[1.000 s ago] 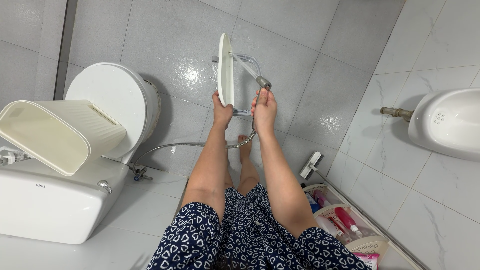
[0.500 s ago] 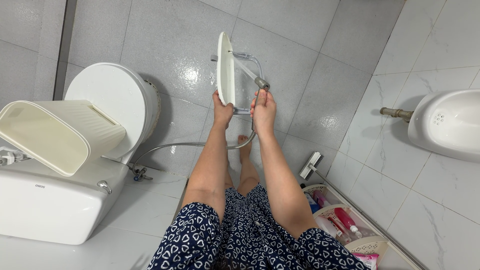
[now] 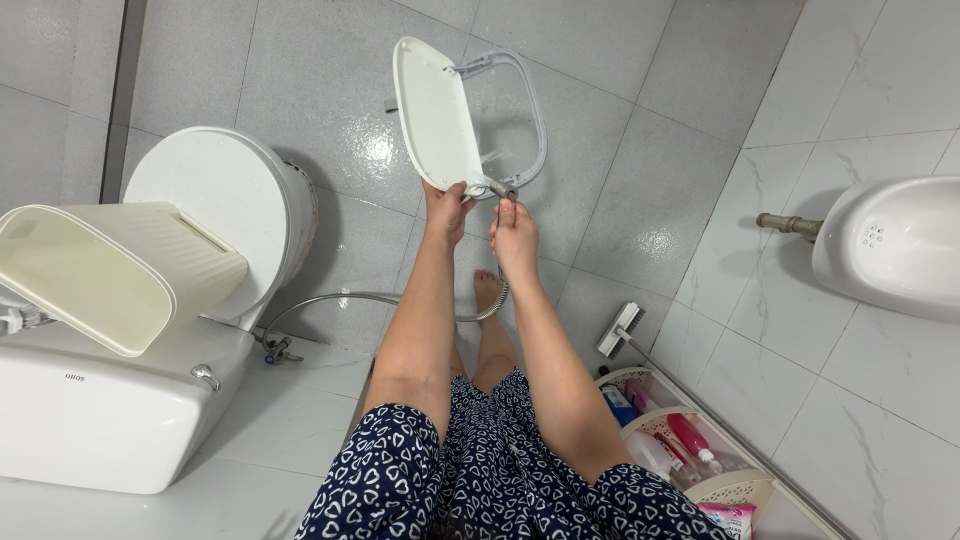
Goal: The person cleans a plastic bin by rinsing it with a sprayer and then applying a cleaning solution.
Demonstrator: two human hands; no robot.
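Observation:
My left hand (image 3: 447,206) grips the near edge of a white plastic bin lid (image 3: 436,112) with a clear frame hinged to it (image 3: 520,110), held out over the wet grey floor tiles. My right hand (image 3: 512,232) holds a metal spray nozzle (image 3: 500,188) on a flexible steel hose (image 3: 380,298) that runs back to a valve by the toilet. The nozzle points at the lid's lower edge. The lid's flat inner face is turned toward me.
A white toilet (image 3: 215,200) with its cistern (image 3: 110,410) stands at the left, with a cream bin body (image 3: 110,270) lying on it. A urinal (image 3: 895,245) hangs on the right wall. A basket of bottles (image 3: 670,440) and a brush (image 3: 620,330) sit by the right wall.
The lid has turned from edge-on to showing its flat face and has lifted away. My right hand with the nozzle has dropped lower, toward the lid's near edge.

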